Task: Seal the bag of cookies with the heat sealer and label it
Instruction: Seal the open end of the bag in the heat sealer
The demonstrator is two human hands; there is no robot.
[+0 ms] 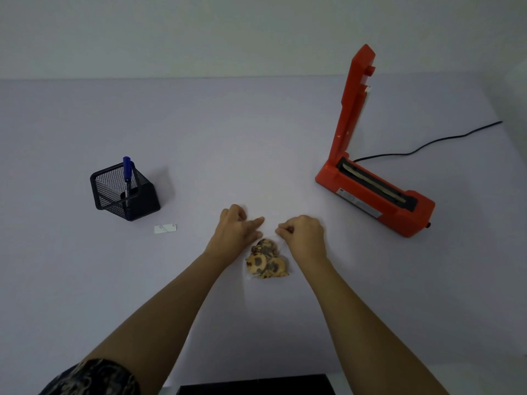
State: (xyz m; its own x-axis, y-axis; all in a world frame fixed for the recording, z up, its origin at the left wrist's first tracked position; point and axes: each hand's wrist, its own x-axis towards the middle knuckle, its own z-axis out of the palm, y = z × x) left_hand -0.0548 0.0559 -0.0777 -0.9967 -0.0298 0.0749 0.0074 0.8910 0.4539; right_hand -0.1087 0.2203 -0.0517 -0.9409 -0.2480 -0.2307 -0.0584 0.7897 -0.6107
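Note:
A clear plastic bag of cookies point(266, 262) lies flat on the white table point(256, 138), near its front middle. My left hand point(238, 229) and my right hand point(303, 232) sit at the bag's far, open end, each with fingers curled and pinching the clear film. The film itself is hard to make out against the table. An orange heat sealer point(373, 192) stands to the right with its arm raised upright, exposing the sealing strip. A small white label point(165, 228) lies on the table to the left.
A black mesh pen holder point(125, 192) with a blue pen point(127, 178) stands at the left, just behind the label. The sealer's black cord point(427, 143) runs off to the right. A dark object point(256, 387) sits at the table's front edge.

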